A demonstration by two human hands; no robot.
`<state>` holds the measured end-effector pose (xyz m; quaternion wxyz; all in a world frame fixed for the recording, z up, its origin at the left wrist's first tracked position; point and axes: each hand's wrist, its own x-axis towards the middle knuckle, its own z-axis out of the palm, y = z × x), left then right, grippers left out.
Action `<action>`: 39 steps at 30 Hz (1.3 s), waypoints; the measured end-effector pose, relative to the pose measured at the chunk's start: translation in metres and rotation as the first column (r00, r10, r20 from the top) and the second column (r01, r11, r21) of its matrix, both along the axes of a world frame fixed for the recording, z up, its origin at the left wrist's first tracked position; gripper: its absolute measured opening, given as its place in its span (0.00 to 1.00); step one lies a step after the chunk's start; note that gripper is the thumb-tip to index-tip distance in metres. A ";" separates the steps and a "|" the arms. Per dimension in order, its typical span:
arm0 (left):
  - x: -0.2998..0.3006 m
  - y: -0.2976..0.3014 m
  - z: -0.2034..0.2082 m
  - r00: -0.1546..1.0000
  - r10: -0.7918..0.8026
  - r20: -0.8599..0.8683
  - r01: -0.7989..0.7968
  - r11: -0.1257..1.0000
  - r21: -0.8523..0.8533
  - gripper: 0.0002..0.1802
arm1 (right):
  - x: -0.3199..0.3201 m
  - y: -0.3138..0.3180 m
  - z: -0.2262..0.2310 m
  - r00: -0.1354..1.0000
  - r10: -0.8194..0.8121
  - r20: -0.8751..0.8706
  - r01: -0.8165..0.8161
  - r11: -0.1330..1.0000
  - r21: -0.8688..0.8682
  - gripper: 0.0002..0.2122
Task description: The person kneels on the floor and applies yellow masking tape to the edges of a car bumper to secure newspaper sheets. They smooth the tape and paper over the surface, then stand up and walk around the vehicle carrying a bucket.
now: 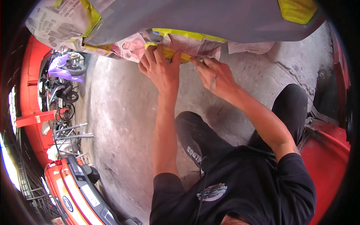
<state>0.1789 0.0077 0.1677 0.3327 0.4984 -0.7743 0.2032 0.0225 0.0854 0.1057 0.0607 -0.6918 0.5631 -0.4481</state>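
A grey-primed car body panel (210, 18), likely a bumper, runs across the top of the view. Printed newspaper (187, 45) hangs along its lower edge, fixed there by a strip of yellow masking tape (210, 37). Another length of yellow tape (184, 57) stretches between my hands at the paper's lower edge. My left hand (162, 71) is closed on this tape, its fingers bent over the paper and its thumb to the right. My right hand (217, 77) pinches the tape farther right; its fingertips are partly hidden.
More newspaper (56, 22) wraps the panel's left end, and a yellow patch (297, 10) sits at upper right. Concrete floor (123, 112) lies below. Parked motorcycles (69, 95) and an orange vehicle (71, 191) stand at left. A red panel (326, 161) is close at right.
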 end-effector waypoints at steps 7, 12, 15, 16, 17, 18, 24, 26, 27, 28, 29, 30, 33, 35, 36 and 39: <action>0.000 0.000 -0.005 1.000 -0.008 -0.023 0.008 1.000 -0.002 0.34 | -0.006 0.005 0.025 0.993 0.098 0.061 -0.107 0.983 0.150 0.13; -0.002 -0.002 -0.005 0.999 -0.011 -0.052 0.012 1.000 0.020 0.33 | -0.006 0.019 -0.042 0.940 0.320 0.116 -0.340 0.904 0.261 0.10; 0.008 0.001 -0.006 0.999 0.004 -0.036 -0.003 1.000 0.031 0.33 | -0.007 0.037 -0.004 0.840 0.229 0.491 -0.400 0.874 0.276 0.11; 0.006 -0.001 -0.005 0.999 0.000 -0.033 0.001 1.000 0.030 0.34 | -0.011 0.038 0.004 0.832 0.245 0.498 -0.393 0.893 0.217 0.12; 0.011 0.000 -0.003 0.998 -0.031 -0.057 0.030 0.999 -0.029 0.33 | -0.013 0.039 0.010 0.822 0.264 0.505 -0.388 0.909 0.156 0.12; 0.020 0.006 0.000 0.995 -0.062 -0.077 0.055 0.995 -0.088 0.32 | -0.014 0.039 0.016 0.811 0.284 0.512 -0.382 0.919 0.095 0.13; 0.024 0.076 -0.026 0.504 0.091 -0.859 0.419 0.843 0.336 0.17 | -0.010 0.048 0.034 0.856 0.283 0.432 -0.309 0.951 -0.009 0.16; 0.023 0.080 -0.031 0.183 0.279 -0.943 0.658 0.677 0.328 0.12 | -0.002 0.048 0.033 0.877 0.309 0.367 -0.319 0.947 -0.035 0.17; 0.023 0.079 -0.031 0.113 0.289 -0.951 0.687 0.668 0.285 0.11 | 0.002 0.048 0.032 0.887 0.320 0.334 -0.323 0.945 -0.049 0.17; 0.024 0.077 -0.030 0.046 0.299 -0.953 0.713 0.659 0.241 0.10 | 0.006 0.048 0.032 0.888 0.329 0.320 -0.331 0.942 -0.052 0.17; 0.025 0.075 -0.027 0.046 0.235 -0.971 0.688 0.697 0.202 0.11 | 0.009 0.047 0.033 0.890 0.338 0.306 -0.338 0.940 -0.055 0.17; 0.027 0.071 -0.023 0.049 0.170 -0.984 0.663 0.732 0.160 0.12 | 0.012 0.046 0.034 0.891 0.346 0.293 -0.345 0.937 -0.058 0.17; 0.044 0.040 -0.011 0.247 -0.007 -0.969 0.494 0.861 0.120 0.10 | 0.018 0.042 0.037 0.911 0.326 0.252 -0.342 0.939 0.021 0.20; 0.049 0.017 0.002 0.424 -0.047 -0.904 0.358 0.926 0.119 0.08 | 0.021 0.039 0.034 0.929 0.294 0.222 -0.295 0.955 -0.032 0.22; 0.049 0.008 0.014 0.500 -0.042 -0.865 0.294 0.948 0.123 0.08 | 0.022 0.037 0.033 0.938 0.276 0.208 -0.270 0.961 -0.057 0.23; 0.060 -0.026 0.017 0.565 -0.071 -0.822 0.222 0.973 0.069 0.09 | 0.023 0.036 0.033 0.970 0.192 0.148 -0.176 0.978 -0.115 0.22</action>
